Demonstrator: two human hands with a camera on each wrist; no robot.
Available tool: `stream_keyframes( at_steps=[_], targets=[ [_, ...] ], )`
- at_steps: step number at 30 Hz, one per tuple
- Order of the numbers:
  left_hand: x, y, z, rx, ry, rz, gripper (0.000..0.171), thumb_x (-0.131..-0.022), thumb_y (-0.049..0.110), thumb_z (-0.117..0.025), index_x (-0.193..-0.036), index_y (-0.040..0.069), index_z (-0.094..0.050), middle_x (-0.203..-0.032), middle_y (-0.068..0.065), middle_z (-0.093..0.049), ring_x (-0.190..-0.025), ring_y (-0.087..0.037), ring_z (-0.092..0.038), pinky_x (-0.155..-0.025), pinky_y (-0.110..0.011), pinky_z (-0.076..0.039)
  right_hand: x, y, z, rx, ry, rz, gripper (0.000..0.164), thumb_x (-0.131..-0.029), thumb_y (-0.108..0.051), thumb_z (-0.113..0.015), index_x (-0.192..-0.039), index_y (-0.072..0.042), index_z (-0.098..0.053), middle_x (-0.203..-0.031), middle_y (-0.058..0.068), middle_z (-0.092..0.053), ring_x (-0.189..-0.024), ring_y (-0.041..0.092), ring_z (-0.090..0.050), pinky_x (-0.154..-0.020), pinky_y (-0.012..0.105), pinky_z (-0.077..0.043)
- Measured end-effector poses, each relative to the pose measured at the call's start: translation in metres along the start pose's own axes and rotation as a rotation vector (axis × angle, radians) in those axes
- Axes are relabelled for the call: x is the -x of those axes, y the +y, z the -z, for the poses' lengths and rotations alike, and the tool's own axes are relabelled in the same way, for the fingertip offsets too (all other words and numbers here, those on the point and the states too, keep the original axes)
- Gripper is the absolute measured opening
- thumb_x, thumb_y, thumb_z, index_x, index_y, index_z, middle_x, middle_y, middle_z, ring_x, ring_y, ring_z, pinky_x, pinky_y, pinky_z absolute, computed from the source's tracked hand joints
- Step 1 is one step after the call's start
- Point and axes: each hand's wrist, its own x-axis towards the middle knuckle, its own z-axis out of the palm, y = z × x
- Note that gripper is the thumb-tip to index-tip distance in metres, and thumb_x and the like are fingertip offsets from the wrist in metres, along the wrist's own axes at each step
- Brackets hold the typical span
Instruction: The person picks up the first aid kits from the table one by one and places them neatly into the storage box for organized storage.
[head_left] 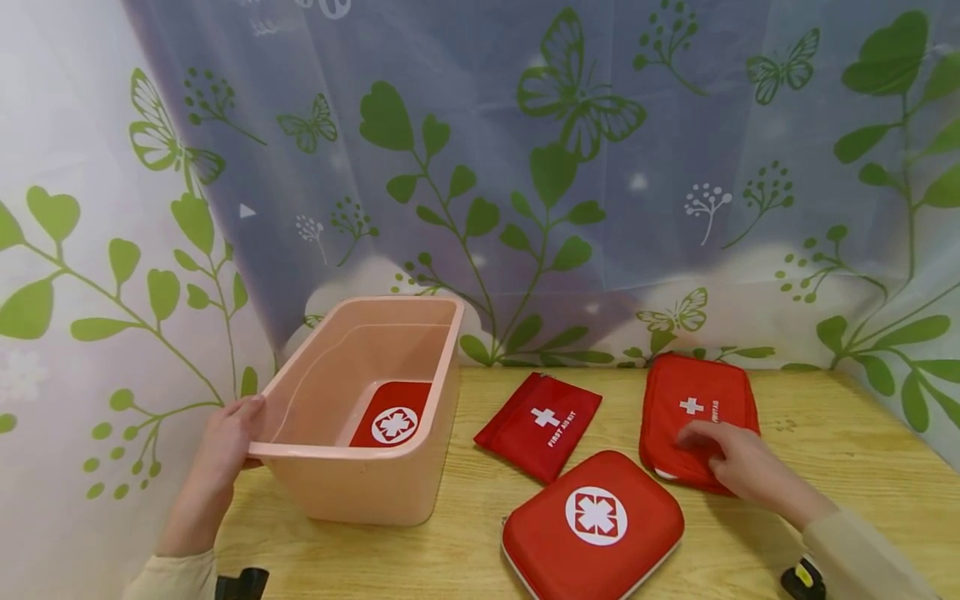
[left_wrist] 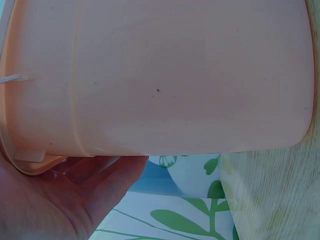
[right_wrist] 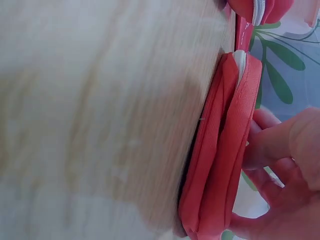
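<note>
My left grip (head_left: 228,442) holds one tub (head_left: 352,492) with one red case (head_left: 390,417) inside; my right grip (head_left: 738,462), loose, touches one of three red kits (head_left: 701,387) on the bench (head_left: 420,562).

Gripping w/ L hand (head_left: 228,437); touching w/ loosely bent fingers (right_wrist: 272,146) of R hand (head_left: 731,462); w/ both sleeved forearms (head_left: 862,554) fwd.

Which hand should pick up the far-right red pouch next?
Probably the right hand: its fingers touch that pouch, while the left hand grips the pink bin on the opposite side.
</note>
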Motion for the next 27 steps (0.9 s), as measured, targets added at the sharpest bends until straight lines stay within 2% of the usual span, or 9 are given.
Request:
stream_keyframes(
  at_steps=[7, 14, 18, 21, 22, 24, 27],
  targets=[
    [0.000, 0.000, 0.000, -0.013, 0.014, 0.012, 0.059, -0.105, 0.033, -0.034, -0.138, -0.015, -0.039, -0.092, -0.010, -0.061, -0.064, -0.008, -0.060, -0.058, -0.030, -0.055, 0.010, 0.005, 0.002, 0.006, -0.014, -0.042, 0.040, -0.075, 0.017, -0.058, -0.096, -0.015, -0.067, -0.095, -0.007, -0.064, -0.093, 0.022, -0.059, -0.081, 0.046, -0.051],
    [0.000, 0.003, 0.001, -0.028, 0.001, 0.021, 0.060, -0.105, 0.035, -0.032, -0.139, -0.014, -0.039, -0.097, -0.014, -0.060, -0.066, -0.008, -0.060, -0.060, -0.029, -0.055, 0.010, 0.005, 0.002, -0.011, -0.002, -0.065, 0.038, -0.076, 0.018, -0.056, -0.093, -0.014, -0.067, -0.092, -0.006, -0.063, -0.089, 0.021, -0.058, -0.079, 0.043, -0.051],
    [0.000, 0.003, 0.000, -0.031, 0.005, 0.027, 0.060, -0.105, 0.034, -0.032, -0.140, -0.014, -0.039, -0.101, -0.019, -0.059, -0.066, -0.008, -0.060, -0.060, -0.029, -0.055, 0.006, 0.006, 0.005, -0.024, 0.096, -0.116, 0.029, -0.082, 0.013, -0.054, -0.090, -0.010, -0.069, -0.092, 0.003, -0.065, -0.089, 0.028, -0.059, -0.077, 0.046, -0.049],
    [0.001, 0.002, -0.001, -0.029, 0.008, 0.027, 0.060, -0.105, 0.034, -0.033, -0.140, -0.013, -0.039, -0.101, -0.018, -0.059, -0.066, -0.008, -0.060, -0.060, -0.029, -0.055, 0.003, 0.009, 0.010, 0.059, 0.214, -0.176, 0.014, -0.087, 0.002, -0.059, -0.097, -0.002, -0.068, -0.099, 0.019, -0.063, -0.092, 0.040, -0.055, -0.078, 0.056, -0.046],
    [0.001, 0.002, -0.001, -0.027, 0.008, 0.027, 0.059, -0.105, 0.034, -0.033, -0.140, -0.013, -0.039, -0.100, -0.018, -0.059, -0.065, -0.008, -0.060, -0.060, -0.029, -0.055, 0.002, 0.011, 0.011, 0.094, 0.230, -0.206, 0.015, -0.089, -0.004, -0.061, -0.102, 0.001, -0.067, -0.104, 0.024, -0.061, -0.094, 0.044, -0.053, -0.078, 0.059, -0.045],
    [0.001, 0.001, -0.001, -0.028, 0.009, 0.026, 0.059, -0.105, 0.034, -0.033, -0.140, -0.014, -0.039, -0.097, -0.016, -0.060, -0.065, -0.008, -0.060, -0.059, -0.029, -0.055, 0.000, 0.017, 0.015, 0.161, 0.217, -0.263, 0.032, -0.092, -0.016, -0.062, -0.112, 0.008, -0.061, -0.112, 0.033, -0.055, -0.099, 0.051, -0.049, -0.080, 0.065, -0.042],
    [0.001, 0.001, -0.001, -0.018, 0.021, 0.023, 0.059, -0.104, 0.033, -0.034, -0.138, -0.014, -0.041, -0.091, -0.010, -0.060, -0.064, -0.008, -0.060, -0.058, -0.029, -0.055, -0.002, 0.027, 0.021, 0.198, 0.119, -0.364, 0.061, -0.095, -0.039, -0.058, -0.120, 0.016, -0.051, -0.114, 0.040, -0.051, -0.097, 0.054, -0.049, -0.078, 0.065, -0.044]
  ],
)
